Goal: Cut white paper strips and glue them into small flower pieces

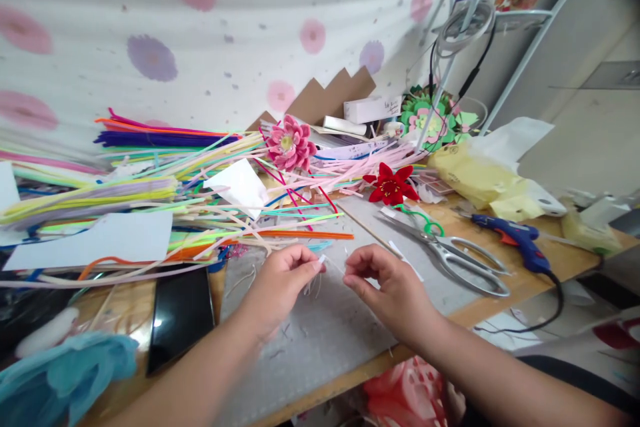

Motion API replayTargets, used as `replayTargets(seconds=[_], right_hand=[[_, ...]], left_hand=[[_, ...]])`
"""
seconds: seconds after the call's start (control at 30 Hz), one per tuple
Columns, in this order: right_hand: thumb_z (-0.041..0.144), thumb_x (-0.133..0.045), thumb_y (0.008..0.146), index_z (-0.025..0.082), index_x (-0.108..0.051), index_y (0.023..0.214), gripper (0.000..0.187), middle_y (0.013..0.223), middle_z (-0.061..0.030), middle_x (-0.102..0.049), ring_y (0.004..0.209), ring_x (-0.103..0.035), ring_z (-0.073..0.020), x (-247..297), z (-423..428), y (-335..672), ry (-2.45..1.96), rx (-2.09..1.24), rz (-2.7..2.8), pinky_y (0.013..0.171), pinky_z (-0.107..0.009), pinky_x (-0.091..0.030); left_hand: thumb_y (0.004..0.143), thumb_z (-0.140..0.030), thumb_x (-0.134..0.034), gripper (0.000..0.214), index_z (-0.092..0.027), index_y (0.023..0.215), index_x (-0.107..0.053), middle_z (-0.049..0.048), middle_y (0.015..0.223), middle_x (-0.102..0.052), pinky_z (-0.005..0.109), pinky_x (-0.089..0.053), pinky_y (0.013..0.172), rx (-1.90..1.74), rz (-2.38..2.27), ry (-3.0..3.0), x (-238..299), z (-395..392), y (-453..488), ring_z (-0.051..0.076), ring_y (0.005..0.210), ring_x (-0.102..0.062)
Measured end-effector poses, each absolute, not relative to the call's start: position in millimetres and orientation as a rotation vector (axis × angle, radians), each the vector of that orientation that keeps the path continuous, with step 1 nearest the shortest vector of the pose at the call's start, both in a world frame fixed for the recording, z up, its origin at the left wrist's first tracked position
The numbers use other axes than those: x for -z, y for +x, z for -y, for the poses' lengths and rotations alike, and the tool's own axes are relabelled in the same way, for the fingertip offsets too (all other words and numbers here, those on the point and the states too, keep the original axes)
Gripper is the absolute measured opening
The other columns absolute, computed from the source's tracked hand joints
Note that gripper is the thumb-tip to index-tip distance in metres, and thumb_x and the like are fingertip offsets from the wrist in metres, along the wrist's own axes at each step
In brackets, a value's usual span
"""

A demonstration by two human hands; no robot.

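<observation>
My left hand (293, 273) is closed in a pinch on a small white piece (322, 259) with thin pale strands (315, 285) hanging under it. Facing it, my right hand (380, 280) pinches the end of a thin white strand (334, 267) that runs across the gap from the left fingertips. Both hands are above a grey cutting mat (300, 367). Large metal scissors (445, 253) lie to the right of my right hand. Just behind them sits a red fuzzy flower (391, 185) with a green stem.
Bundles of coloured pipe cleaners (100, 203) cover the left and back, with a pink flower (290, 143) among them. A blue glue gun (515, 233) with a cord lies at the right. A black phone-like slab (181, 317) and blue petals (70, 367) are at the left front.
</observation>
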State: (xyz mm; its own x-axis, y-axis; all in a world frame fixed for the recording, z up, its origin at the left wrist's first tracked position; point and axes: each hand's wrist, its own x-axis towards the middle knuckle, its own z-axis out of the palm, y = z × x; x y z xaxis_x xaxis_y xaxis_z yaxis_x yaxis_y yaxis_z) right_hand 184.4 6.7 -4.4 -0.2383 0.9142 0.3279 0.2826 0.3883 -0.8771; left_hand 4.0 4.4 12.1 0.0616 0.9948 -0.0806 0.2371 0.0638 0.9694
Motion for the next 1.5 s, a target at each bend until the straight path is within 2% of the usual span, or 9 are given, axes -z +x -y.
replayTargets(seconds=[0.17,0.67,0.83,0.93,1.07,1.23,1.5], right_hand=[[0.016,-0.062,0.077,0.020,-0.057,0.083,0.009,0.072,0.0002,-0.067,0.065,-0.062,-0.0115,4,-6,185,-0.983,-0.740,1.829,0.062,-0.023,-0.050],[0.008,-0.062,0.075,0.017,-0.059,0.082,0.012,0.071,-0.0001,-0.066,0.063,-0.061,-0.0098,3,-5,187,-0.933,-0.558,1.947,0.061,-0.019,-0.050],[0.021,-0.069,0.077,0.017,-0.060,0.092,0.018,0.080,-0.0029,-0.069,0.074,-0.064,-0.0130,-3,-1,195,-0.879,-0.705,1.982,0.069,-0.024,-0.051],[0.028,-0.064,0.082,0.017,-0.062,0.098,0.019,0.087,-0.0050,-0.070,0.080,-0.065,-0.0148,-7,-2,199,-0.905,-0.884,1.913,0.074,-0.027,-0.051],[0.027,-0.057,0.085,0.017,-0.067,0.090,0.014,0.085,-0.0052,-0.068,0.078,-0.063,-0.0156,-9,-9,199,-0.999,-1.018,1.825,0.071,-0.029,-0.049],[0.025,-0.061,0.080,0.018,-0.067,0.082,0.010,0.082,-0.0040,-0.065,0.076,-0.060,-0.0153,-12,-13,197,-1.001,-1.138,1.823,0.070,-0.030,-0.047],[0.023,-0.065,0.078,0.019,-0.067,0.078,0.005,0.079,-0.0023,-0.065,0.074,-0.060,-0.0148,-20,-10,192,-0.984,-1.125,1.889,0.069,-0.028,-0.048]], left_hand=[[0.073,-0.025,-0.060,0.013,-0.017,0.062,-0.059,-0.0005,0.063,-0.062,0.028,-0.036,0.066,-0.980,-1.303,1.228,-17,-1,7,0.015,0.065,-0.052],[0.071,-0.022,-0.061,0.013,-0.017,0.059,-0.060,-0.0009,0.059,-0.063,0.029,-0.037,0.069,-1.003,-1.193,1.148,-22,1,8,0.015,0.066,-0.053],[0.072,-0.023,-0.061,0.013,-0.017,0.060,-0.060,-0.0011,0.060,-0.063,0.029,-0.036,0.071,-0.980,-1.203,1.169,-23,2,7,0.015,0.066,-0.053],[0.071,-0.023,-0.060,0.012,-0.018,0.060,-0.060,-0.0014,0.060,-0.062,0.030,-0.035,0.071,-0.956,-1.214,1.188,-24,3,6,0.015,0.067,-0.053],[0.070,-0.023,-0.059,0.012,-0.018,0.059,-0.060,-0.0011,0.060,-0.063,0.030,-0.035,0.070,-0.903,-1.199,1.261,-25,5,6,0.016,0.067,-0.053],[0.071,-0.023,-0.058,0.011,-0.019,0.061,-0.059,-0.0011,0.062,-0.064,0.031,-0.036,0.071,-0.846,-1.184,1.313,-26,6,7,0.016,0.067,-0.053],[0.071,-0.024,-0.057,0.011,-0.019,0.061,-0.058,-0.0017,0.061,-0.060,0.029,-0.034,0.065,-0.759,-1.237,1.400,-25,7,9,0.016,0.064,-0.049]])
